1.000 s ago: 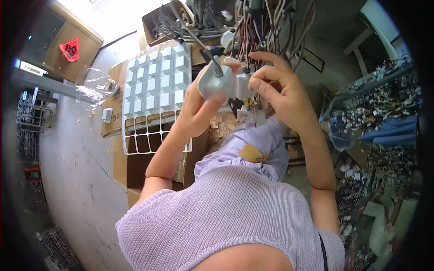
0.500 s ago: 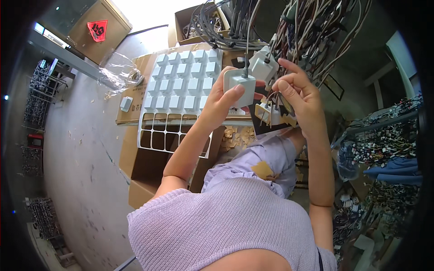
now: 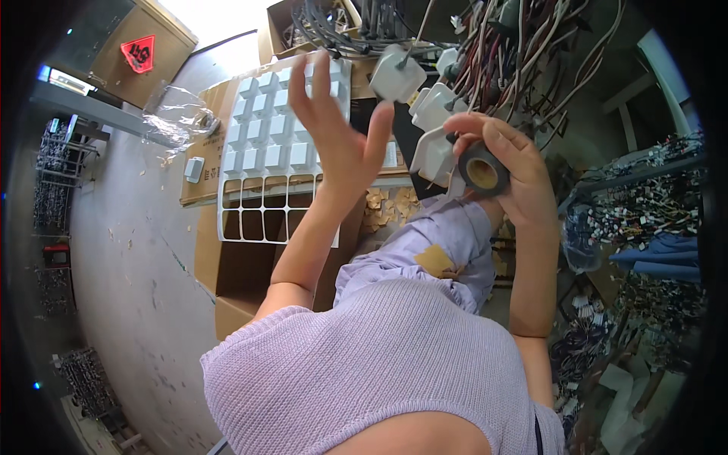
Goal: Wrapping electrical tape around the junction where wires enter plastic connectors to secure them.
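Note:
My left hand (image 3: 341,136) is raised with fingers spread, holding nothing, slightly blurred, in front of a sheet of white square blocks (image 3: 265,129) laid out in rows. Just beyond its thumb hangs a white square block (image 3: 394,74) on a grey cable. My right hand (image 3: 519,171) grips a roll of dark tape (image 3: 485,189) with a tan core, its fingers curled over the top. Left of the roll, touching or close to the fingertips, is a white block with a flange (image 3: 436,155). Another white block (image 3: 436,106) sits above it among the cables.
A thick bundle of cables (image 3: 523,53) hangs at the upper right. Below the sheet stands an open cardboard box (image 3: 208,258). Clear plastic wrap (image 3: 178,117) and a single white block (image 3: 194,170) lie at the left. A tan paper piece (image 3: 434,260) rests on my lap.
My left hand has let go of the white block on the cable and moved left and up, fingers opening. My right hand has turned, and the tape roll's face now shows.

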`<state>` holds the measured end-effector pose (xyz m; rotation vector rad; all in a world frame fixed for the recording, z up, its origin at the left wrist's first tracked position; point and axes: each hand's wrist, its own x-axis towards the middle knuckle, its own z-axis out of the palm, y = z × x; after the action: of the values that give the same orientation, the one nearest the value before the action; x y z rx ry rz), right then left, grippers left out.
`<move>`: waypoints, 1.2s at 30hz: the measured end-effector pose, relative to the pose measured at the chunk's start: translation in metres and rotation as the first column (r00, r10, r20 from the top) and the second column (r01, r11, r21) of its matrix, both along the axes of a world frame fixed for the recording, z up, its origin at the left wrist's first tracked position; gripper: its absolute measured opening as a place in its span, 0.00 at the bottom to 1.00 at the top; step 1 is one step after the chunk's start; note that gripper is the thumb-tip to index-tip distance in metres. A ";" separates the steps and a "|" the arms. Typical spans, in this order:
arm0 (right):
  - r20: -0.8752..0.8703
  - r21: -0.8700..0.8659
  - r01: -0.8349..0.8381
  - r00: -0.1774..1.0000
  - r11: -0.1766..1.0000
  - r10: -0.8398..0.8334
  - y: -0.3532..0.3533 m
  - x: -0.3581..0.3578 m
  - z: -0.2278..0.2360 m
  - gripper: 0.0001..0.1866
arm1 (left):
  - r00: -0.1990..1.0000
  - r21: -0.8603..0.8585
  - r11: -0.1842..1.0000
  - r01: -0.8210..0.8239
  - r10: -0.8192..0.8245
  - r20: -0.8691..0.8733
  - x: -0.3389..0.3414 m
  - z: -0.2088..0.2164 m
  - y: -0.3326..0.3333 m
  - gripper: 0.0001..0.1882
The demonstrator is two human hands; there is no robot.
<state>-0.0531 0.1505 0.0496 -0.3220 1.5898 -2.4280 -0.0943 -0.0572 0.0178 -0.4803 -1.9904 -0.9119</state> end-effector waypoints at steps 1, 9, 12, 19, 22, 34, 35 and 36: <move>-0.001 -0.014 -0.005 1.000 1.000 0.005 0.003 0.005 -0.001 0.19 | 0.971 0.181 0.953 0.241 -0.237 -0.043 0.013 0.001 0.004 0.44; -0.025 -0.195 0.084 0.996 0.977 -0.091 0.031 0.041 -0.009 0.20 | -0.095 0.983 0.116 0.142 -0.987 0.130 0.053 -0.009 0.040 0.34; 0.035 -0.115 0.180 0.984 0.977 -0.177 0.052 0.047 -0.008 0.18 | -0.077 0.947 0.189 0.260 -0.974 0.215 0.058 -0.010 0.052 0.33; -0.155 0.265 0.277 0.958 0.924 -0.243 0.069 0.077 -0.003 0.26 | 0.025 0.838 0.343 0.425 -0.930 0.368 0.068 -0.010 0.070 0.34; -0.126 0.406 0.303 0.953 0.862 -0.275 0.065 0.083 0.003 0.30 | 0.143 0.740 0.402 0.540 -0.910 0.390 0.067 -0.009 0.074 0.33; -0.370 0.633 0.274 0.929 0.725 -0.028 0.059 0.071 0.017 0.29 | 0.400 0.508 0.567 0.649 -0.821 0.407 0.071 -0.009 0.080 0.35; -0.398 0.661 0.268 0.917 0.701 0.025 0.061 0.069 0.017 0.29 | 0.388 0.513 0.564 0.648 -0.823 0.415 0.071 -0.009 0.079 0.35; -0.404 0.644 0.261 0.914 0.719 0.030 0.064 0.066 0.017 0.29 | 0.431 0.473 0.582 0.662 -0.811 0.396 0.071 -0.009 0.079 0.35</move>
<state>0.0133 0.2143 0.0669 -0.5938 2.6198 -1.6989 -0.0234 0.0216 0.0091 -1.1062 -2.1240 -2.0779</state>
